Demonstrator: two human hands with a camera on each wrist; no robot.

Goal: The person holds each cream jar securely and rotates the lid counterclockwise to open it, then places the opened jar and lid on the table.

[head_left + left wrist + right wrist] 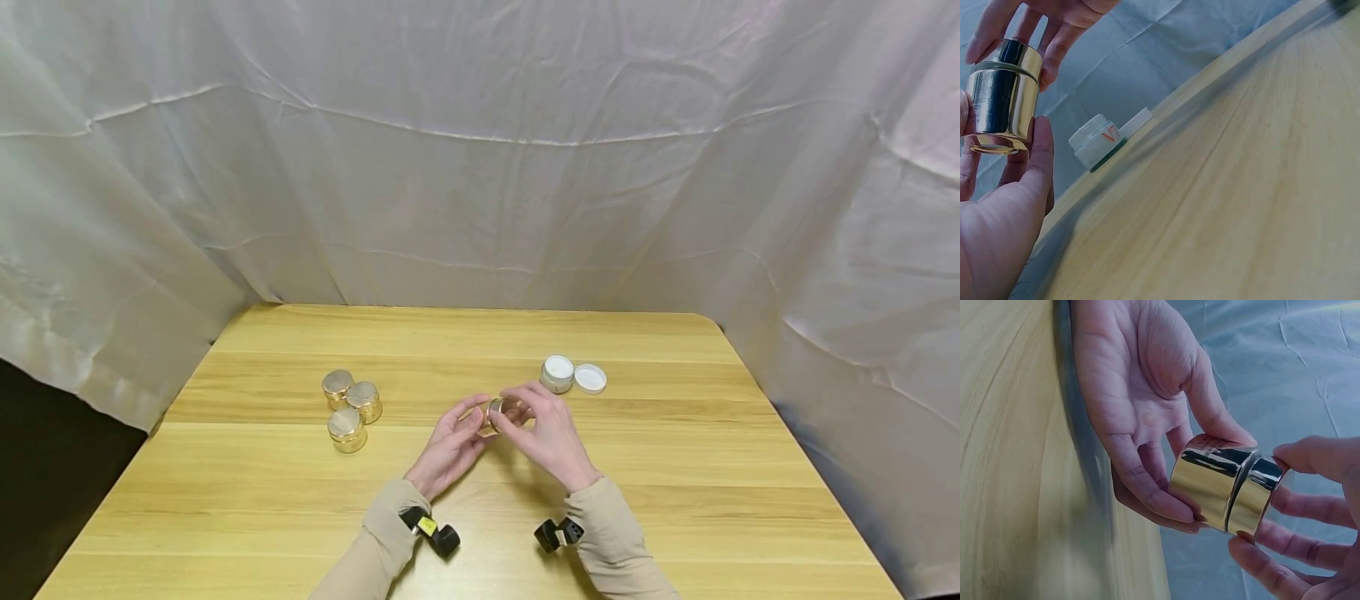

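A shiny gold cosmetic jar [1207, 478] is held sideways above the table between the two hands. My left hand [447, 450] grips the jar's body between thumb and fingers. The right hand [553, 435] pinches the gold lid [1254, 497] by its edge, fingertips spread round it. A thin seam shows between lid and body in the right wrist view; whether the lid is loose I cannot tell. Beyond the hands stands a white jar [557, 375] without its lid, pale contents showing. Its white lid [591, 379] lies flat just right of it.
Three gold jars with lids on, a rear one [338, 388], a middle one [364, 402] and a front one [347, 430], stand close together on the left of the wooden table [262, 517]. Pale curtains [480, 208] hang behind the table and at its sides.
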